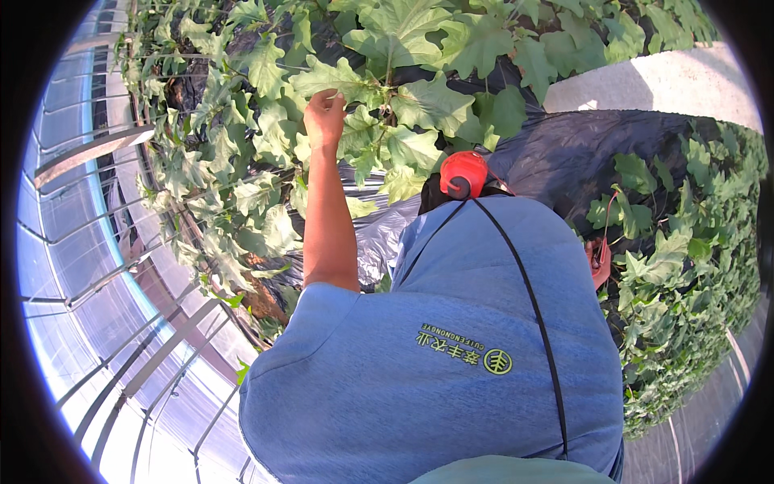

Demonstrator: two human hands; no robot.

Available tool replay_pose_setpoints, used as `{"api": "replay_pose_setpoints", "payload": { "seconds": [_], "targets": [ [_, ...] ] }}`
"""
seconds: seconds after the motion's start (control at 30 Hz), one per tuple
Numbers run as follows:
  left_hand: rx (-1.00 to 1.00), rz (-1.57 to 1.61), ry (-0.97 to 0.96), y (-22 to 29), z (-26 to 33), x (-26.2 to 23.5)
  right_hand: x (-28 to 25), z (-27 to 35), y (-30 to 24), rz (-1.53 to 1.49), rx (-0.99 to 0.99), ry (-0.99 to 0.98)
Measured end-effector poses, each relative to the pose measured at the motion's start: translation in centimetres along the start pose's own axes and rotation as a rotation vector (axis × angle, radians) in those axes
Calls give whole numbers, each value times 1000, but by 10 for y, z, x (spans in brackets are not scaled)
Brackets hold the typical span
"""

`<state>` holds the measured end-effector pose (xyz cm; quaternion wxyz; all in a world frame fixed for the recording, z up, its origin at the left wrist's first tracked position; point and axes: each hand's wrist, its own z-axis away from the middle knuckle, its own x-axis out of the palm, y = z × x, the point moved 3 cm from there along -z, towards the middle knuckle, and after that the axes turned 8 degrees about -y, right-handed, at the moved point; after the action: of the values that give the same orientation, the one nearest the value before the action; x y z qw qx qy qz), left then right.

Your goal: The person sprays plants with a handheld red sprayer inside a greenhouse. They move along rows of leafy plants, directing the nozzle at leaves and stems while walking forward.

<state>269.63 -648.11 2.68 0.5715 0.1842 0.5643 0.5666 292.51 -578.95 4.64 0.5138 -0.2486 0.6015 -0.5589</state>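
My left arm reaches forward into leafy plants with broad lobed leaves (403,36). At its end my left hand (325,119) is closed, with thumb and fingertips pinched together beside a pale leaf (330,79). Something small and light shows at the fingertips, too small to name. My right hand (598,262) shows only in part past the side of my blue shirt (451,323); its fingers are mostly hidden. A thin red cord or stem (610,202) runs just above it, close to more green leaves. At my front sits a round red-orange case (463,174) with a dark part on it.
Black plastic film (556,165) covers the ground between the plant rows. A pale flat strip (657,85) lies at the far right. Dense foliage (685,282) fills the right side. Along the left runs a clear film wall (89,323) with bars.
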Motion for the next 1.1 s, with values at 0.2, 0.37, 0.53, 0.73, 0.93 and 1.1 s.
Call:
{"api": "replay_pose_setpoints", "payload": {
  "seconds": [0.2, 0.37, 0.53, 0.73, 0.93, 1.1],
  "targets": [
    [76, -112, 347, -29, -37, -24, -3, -4, -1, 47, 23, -12],
    [268, 244, 49, -32, -97, -56, -10, -13, -11, 177, -27, -84],
    [13, 176, 278, -95, -98, -96, -16, -10, -11, 163, 4, -36],
    [-279, -390, 251, -153, -48, -87, -24, -4, -2, 130, 21, -67],
    [-495, -312, -13, -237, -41, -55, -22, -7, -9, -8, 51, -107],
    [-683, -63, -145, -297, -48, -34, -9, -8, -34, 230, -74, -83]
  ]
}}
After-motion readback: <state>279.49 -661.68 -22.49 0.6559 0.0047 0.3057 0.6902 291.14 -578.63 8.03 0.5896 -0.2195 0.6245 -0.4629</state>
